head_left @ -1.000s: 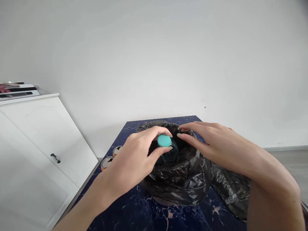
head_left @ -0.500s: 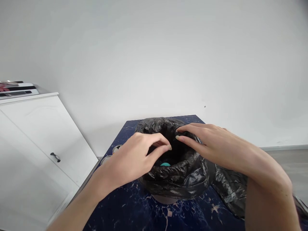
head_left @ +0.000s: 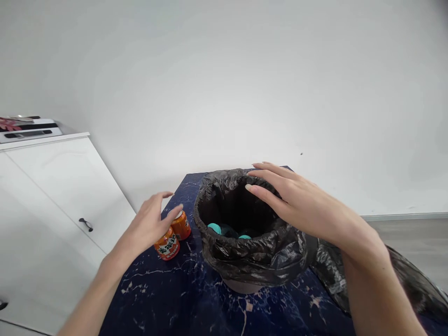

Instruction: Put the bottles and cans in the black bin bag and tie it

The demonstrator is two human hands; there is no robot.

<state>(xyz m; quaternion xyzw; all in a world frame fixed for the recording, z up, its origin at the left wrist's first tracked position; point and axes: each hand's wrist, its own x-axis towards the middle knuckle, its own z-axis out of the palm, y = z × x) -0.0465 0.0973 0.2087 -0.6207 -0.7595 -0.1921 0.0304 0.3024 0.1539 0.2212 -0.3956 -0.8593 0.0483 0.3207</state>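
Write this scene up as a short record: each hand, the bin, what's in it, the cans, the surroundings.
Left hand: open, thumb and fingers spread at the tops of the orange cans; contact unclear
Right hand: open, over the right side of the bin's mouth, holding nothing visible
Bin: upright on the blue marbled table, lined with a black plastic bag folded over its rim
In the bin: two teal caps, bottles beneath mostly hidden
Orange cans: two, upright, left of the bin
Surroundings: white cabinet at left
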